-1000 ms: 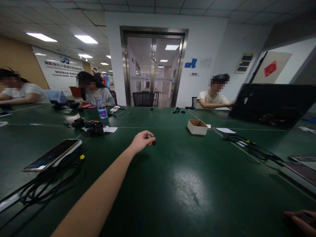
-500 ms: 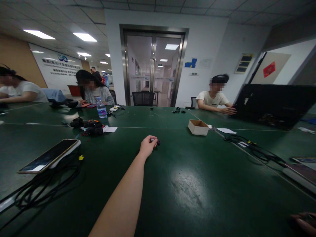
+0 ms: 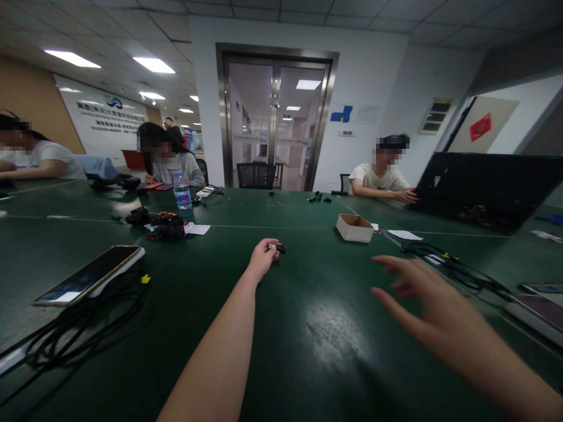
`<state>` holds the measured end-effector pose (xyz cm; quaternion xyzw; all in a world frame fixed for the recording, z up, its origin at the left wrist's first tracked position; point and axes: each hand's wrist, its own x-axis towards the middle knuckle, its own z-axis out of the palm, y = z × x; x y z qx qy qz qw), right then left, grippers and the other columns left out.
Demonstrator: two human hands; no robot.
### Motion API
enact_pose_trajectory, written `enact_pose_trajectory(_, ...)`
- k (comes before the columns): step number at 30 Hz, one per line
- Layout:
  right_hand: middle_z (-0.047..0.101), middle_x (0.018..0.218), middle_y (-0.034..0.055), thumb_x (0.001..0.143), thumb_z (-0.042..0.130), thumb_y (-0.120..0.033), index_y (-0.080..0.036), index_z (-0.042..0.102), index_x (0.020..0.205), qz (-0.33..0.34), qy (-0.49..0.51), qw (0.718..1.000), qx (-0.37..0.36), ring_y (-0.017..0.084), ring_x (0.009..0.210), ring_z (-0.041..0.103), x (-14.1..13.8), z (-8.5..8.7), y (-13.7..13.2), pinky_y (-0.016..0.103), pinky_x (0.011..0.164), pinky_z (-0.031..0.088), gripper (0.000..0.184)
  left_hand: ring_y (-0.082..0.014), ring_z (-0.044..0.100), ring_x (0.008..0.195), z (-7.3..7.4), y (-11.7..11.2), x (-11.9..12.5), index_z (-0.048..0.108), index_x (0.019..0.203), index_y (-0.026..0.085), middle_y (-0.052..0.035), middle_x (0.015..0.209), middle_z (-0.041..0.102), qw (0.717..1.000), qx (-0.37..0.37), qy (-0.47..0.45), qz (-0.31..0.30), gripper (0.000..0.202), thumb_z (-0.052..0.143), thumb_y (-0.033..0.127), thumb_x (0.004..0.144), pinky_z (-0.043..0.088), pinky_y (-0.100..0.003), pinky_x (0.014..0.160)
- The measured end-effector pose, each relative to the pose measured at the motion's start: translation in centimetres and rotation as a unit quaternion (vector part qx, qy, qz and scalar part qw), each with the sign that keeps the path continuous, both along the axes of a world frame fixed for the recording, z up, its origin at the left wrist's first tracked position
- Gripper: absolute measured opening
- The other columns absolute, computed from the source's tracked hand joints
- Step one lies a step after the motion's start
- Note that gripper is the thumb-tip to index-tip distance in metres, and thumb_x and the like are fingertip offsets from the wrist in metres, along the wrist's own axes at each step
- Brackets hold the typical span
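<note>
My left hand [image 3: 264,257] is stretched forward over the green table and closed on a small dark object [image 3: 280,248]. One end of that object sticks out to the right of the fingertips; its kind is too small to make out. My right hand [image 3: 422,293] hovers above the table on the right, blurred, with thumb and fingers spread and nothing in them. Between and beyond the two hands stands a small open wooden box [image 3: 354,234], its inside only partly visible.
A phone [image 3: 90,275] lies at the left beside looped black cables [image 3: 88,328]. Dark gear [image 3: 165,225] and a water bottle [image 3: 182,192] stand farther back. More cables [image 3: 457,266] run along the right. A large black panel [image 3: 488,187] is near a seated person [image 3: 382,176].
My right hand has come in from the lower right corner, fingers spreading. My left hand has stayed in place, and the small dark object now shows more beyond its fingertips.
</note>
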<state>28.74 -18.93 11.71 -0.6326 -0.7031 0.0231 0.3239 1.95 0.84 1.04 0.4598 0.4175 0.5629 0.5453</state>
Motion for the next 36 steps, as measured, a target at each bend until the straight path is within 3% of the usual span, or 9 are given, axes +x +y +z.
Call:
enact_pose_trajectory(2,0.056,0.111,0.012,0.076,0.066,-0.048,-0.028,0.06,0.116,0.084,0.035,0.994,-0.065,0.024,0.079,0.063,-4.6,-0.1,5.3,0.039,0.072,0.054,0.045,-0.0047,0.058,0.064,0.0,0.1,0.0,0.062,0.096,0.013,-0.0081,0.1,0.066,1.0,-0.004,-0.017,0.005,0.019,0.052,0.003,0.084,0.053,-0.021,0.07)
enact_pose_trajectory(5,0.057,0.103,0.0126,0.071,0.074,-0.046,-0.019,0.054,0.118,0.075,0.198,0.965,-0.154,0.019,0.069,0.062,-9.9,-2.7,13.0,0.036,0.067,0.055,0.058,-0.0054,0.059,0.064,0.0,0.2,0.0,0.059,0.094,0.013,-0.007,0.094,0.067,0.999,-0.003,-0.042,0.012,0.014,0.054,0.005,0.084,0.053,-0.022,0.069)
enact_pose_trajectory(8,0.06,0.08,0.0064,0.087,0.056,-0.05,-0.017,0.049,0.112,0.081,0.428,0.849,-0.299,0.016,0.056,0.061,-13.2,-6.2,18.0,0.032,0.054,0.055,0.042,-0.007,0.061,0.065,-0.1,0.3,0.0,0.057,0.092,0.013,-0.0041,0.081,0.065,0.998,0.002,-0.055,0.01,0.01,0.059,0.008,0.083,0.054,-0.022,0.07)
enact_pose_trajectory(10,0.057,0.065,0.0014,0.092,0.052,-0.043,-0.016,0.051,0.099,0.125,0.516,0.796,-0.291,0.012,0.05,0.059,-14.5,-8.1,19.6,0.024,0.048,0.053,0.027,-0.0085,0.063,0.065,-0.2,0.3,0.0,0.057,0.09,0.012,-0.0032,0.076,0.064,0.998,0.003,-0.057,0.0,0.011,0.063,0.012,0.082,0.055,-0.024,0.07)
enact_pose_trajectory(14,0.054,0.053,-0.0027,0.087,0.061,-0.028,-0.016,0.054,0.088,0.148,0.573,0.778,-0.209,0.009,0.04,0.052,-14.8,-9.9,20.2,0.018,0.036,0.045,0.015,-0.0093,0.061,0.063,-0.3,0.5,0.0,0.059,0.085,0.012,-0.0028,0.076,0.063,0.999,0.013,-0.028,0.022,0.021,0.073,0.025,0.076,0.053,-0.023,0.065)
enact_pose_trajectory(19,0.055,0.053,-0.0051,0.083,0.061,-0.021,-0.02,0.053,0.09,0.133,0.639,0.736,-0.177,0.01,0.041,0.054,-13.8,-10.0,19.8,0.02,0.039,0.05,0.011,-0.008,0.052,0.051,-0.4,0.7,-0.2,0.061,0.081,0.013,0.0015,0.061,0.056,0.997,0.02,0.04,0.065,0.026,0.072,0.035,0.074,0.042,-0.019,0.05)
enact_pose_trajectory(25,0.054,0.053,-0.0066,0.077,0.069,-0.024,-0.02,0.055,0.085,0.171,0.624,0.742,-0.175,0.008,0.041,0.051,-13.9,-9.9,19.6,0.019,0.04,0.05,0.016,-0.0084,0.056,0.059,-0.3,0.8,-0.2,0.064,0.085,0.013,-0.0009,0.07,0.059,0.999,0.004,0.003,0.04,0.017,0.069,0.026,0.076,0.048,-0.02,0.057)
enact_pose_trajectory(29,0.058,0.058,-0.0032,0.075,0.07,-0.017,-0.017,0.06,0.086,0.17,0.645,0.723,-0.181,0.008,0.046,0.054,-13.8,-9.9,19.7,0.021,0.048,0.055,0.015,-0.008,0.057,0.062,-0.2,1.0,-0.1,0.064,0.085,0.012,-0.0026,0.073,0.06,0.999,-0.019,-0.027,0.033,0.013,0.067,0.023,0.078,0.051,-0.021,0.061)
enact_pose_trajectory(36,0.059,0.06,-0.0009,0.084,0.052,-0.008,-0.017,0.062,0.095,0.158,0.66,0.708,-0.196,0.009,0.047,0.056,-13.7,-9.6,19.8,0.025,0.05,0.057,0.017,-0.0072,0.057,0.061,0.3,0.6,0.1,0.063,0.088,0.012,-0.0037,0.076,0.061,0.999,-0.03,-0.021,0.033,0.007,0.059,0.013,0.083,0.051,-0.019,0.059)
